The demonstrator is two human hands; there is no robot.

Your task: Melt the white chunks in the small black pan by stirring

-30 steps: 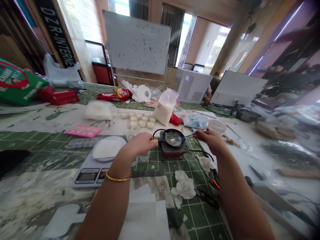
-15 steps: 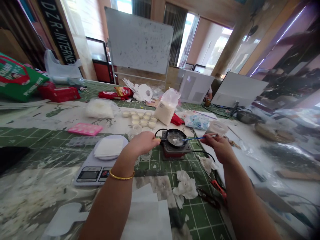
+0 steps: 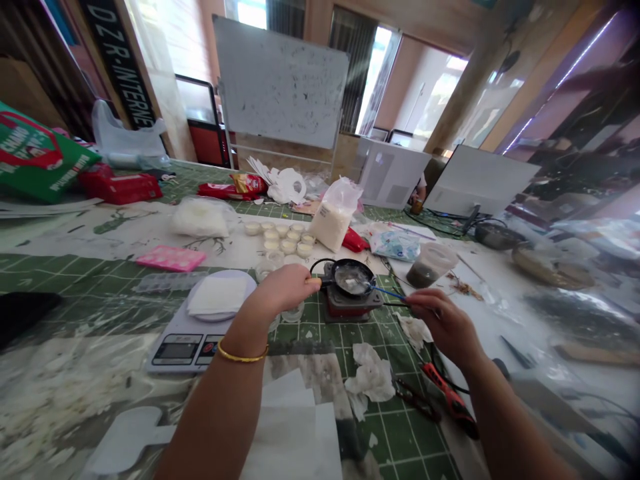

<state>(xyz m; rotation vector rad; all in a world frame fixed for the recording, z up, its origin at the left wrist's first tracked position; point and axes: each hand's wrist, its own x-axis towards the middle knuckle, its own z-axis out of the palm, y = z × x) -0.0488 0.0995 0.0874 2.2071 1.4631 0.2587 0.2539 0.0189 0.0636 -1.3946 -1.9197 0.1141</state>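
My left hand (image 3: 287, 288) is closed round the handle of a small black frying pan (image 3: 345, 291), which sits on a little electric hot plate (image 3: 350, 308). Whitish lumps and clear liquid lie in the pan. In a pinch, my right hand (image 3: 443, 320) holds a thin blue stick (image 3: 387, 291) whose far tip reaches into the pan from the right. Just behind the pan stand several small cups (image 3: 287, 245) filled with pale wax-like material and an upright clear bag of white granules (image 3: 333, 217).
A kitchen scale (image 3: 210, 320) with white sheets on it lies left of my left hand. Crumpled tissue (image 3: 371, 377), red-handled pliers (image 3: 450, 397) and a cable lie near my right forearm. A pink mold (image 3: 171, 258) and a plastic tub (image 3: 431, 265) are farther back.
My right hand has moved down and slightly right, so the blue stick now slants more, its tip still in the pan. The plastic tub shows more fully. My left hand keeps its grip.
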